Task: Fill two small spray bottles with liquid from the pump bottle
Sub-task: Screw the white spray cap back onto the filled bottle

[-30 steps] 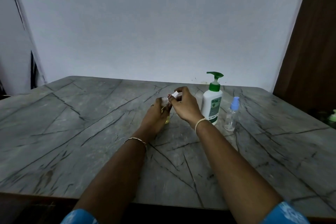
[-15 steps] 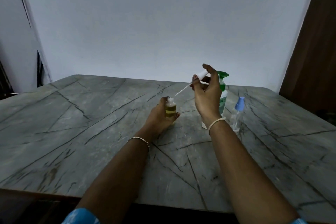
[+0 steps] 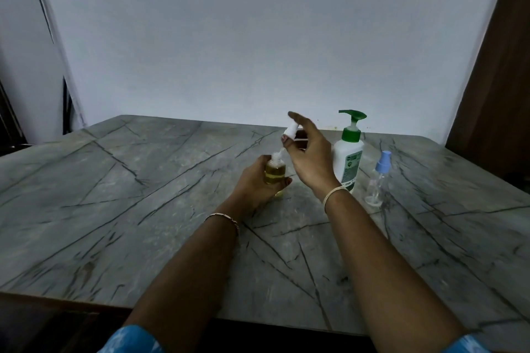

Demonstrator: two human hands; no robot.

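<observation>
right thumb and fingers (image 3: 287,143) pinch the white spray head (image 3: 290,131), index finger stretched out straight above it, other fingers loosely curled. its thin dip tube (image 3: 281,151) slants down, tip at the open neck of the small spray bottle (image 3: 275,174); can't tell if it's inside. left hand (image 3: 256,182) wraps that bottle from the left, fingers curled round its lower body, thumb side hidden. bottle upright, yellow liquid nearly to the shoulder, base hidden by the hand. right hand (image 3: 311,159) sits just right of and above it. pump bottle (image 3: 348,162), white with green pump, stands on the table (image 3: 143,195) just behind the right wrist. second spray bottle (image 3: 378,180), clear, blue head on, stands just right of the pump bottle. bracelet on each wrist.
</observation>
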